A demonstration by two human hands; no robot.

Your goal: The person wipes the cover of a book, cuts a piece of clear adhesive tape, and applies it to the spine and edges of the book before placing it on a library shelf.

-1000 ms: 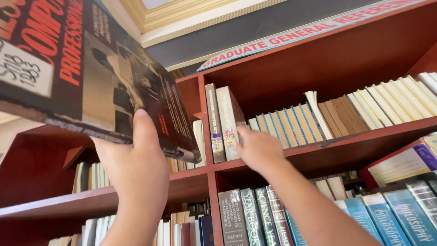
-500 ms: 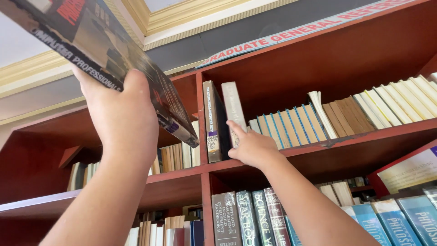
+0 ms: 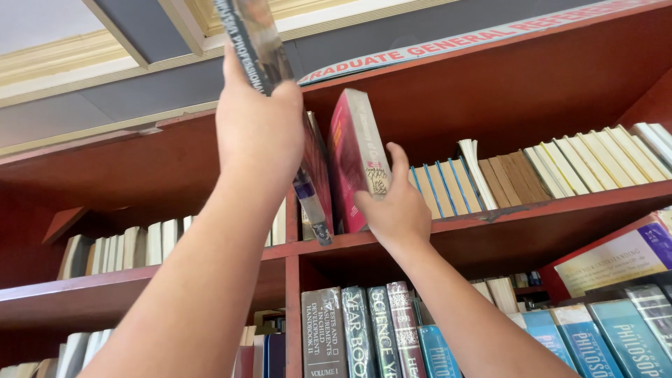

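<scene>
My left hand [image 3: 257,129] grips a large dark hardback book [image 3: 246,35] and holds it edge-on, spine toward me. Its lower corner [image 3: 318,217] reaches down to the upper shelf board [image 3: 490,217] of the red wooden bookcase, beside the upright divider [image 3: 292,210]. My right hand [image 3: 395,203] holds a pink-covered book [image 3: 353,157] with a pale spine. That book is tilted to the right, which leaves a gap between it and the dark book.
A row of slim blue and tan books [image 3: 490,178] stands to the right on the same shelf. Pale books [image 3: 140,245] fill the left bay. Thick volumes [image 3: 371,329] line the shelf below. A banner strip [image 3: 476,38] runs along the top of the bookcase.
My left hand turned the dark book from flat overhead to upright and brought it down into the shelf. My right hand tipped the pink book to the right, opening a gap.
</scene>
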